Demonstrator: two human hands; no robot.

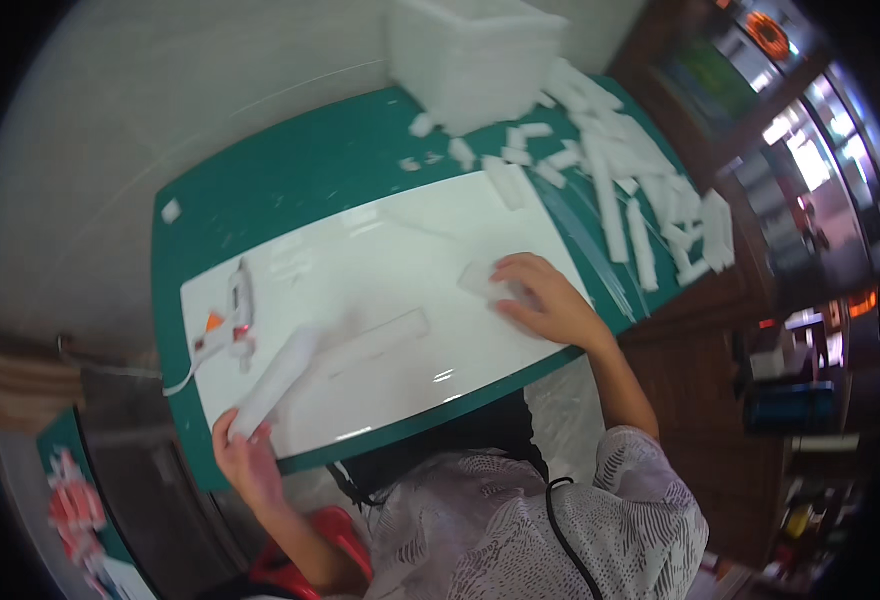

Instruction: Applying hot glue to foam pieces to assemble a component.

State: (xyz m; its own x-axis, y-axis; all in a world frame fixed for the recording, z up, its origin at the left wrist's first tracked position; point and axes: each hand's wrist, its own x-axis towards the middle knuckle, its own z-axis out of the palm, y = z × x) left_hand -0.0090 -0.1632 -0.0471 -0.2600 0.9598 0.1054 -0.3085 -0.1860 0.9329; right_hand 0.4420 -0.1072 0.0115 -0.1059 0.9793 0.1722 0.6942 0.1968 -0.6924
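Note:
My left hand (248, 466) is closed around the lower end of a long white foam strip (282, 378), tilted up over the left part of a glossy white board (360, 262). Over the board's right part, my right hand (552, 308) has its fingers and thumb curved around the end of a small white foam block (475, 279); motion blurs its edges. Between the hands, a pale strip-shaped outline (375, 340) shows on the board, and I cannot tell if it is a piece or a reflection. Left of the strip lies a white glue gun (238, 310) with an orange part.
The board rests on a green table (260, 215). A large white foam box (475, 65) stands at the far edge. Many foam offcuts (620, 145) pile up at the far right, beside clear glue sticks (585, 235). A red stool (335, 535) is near my left arm.

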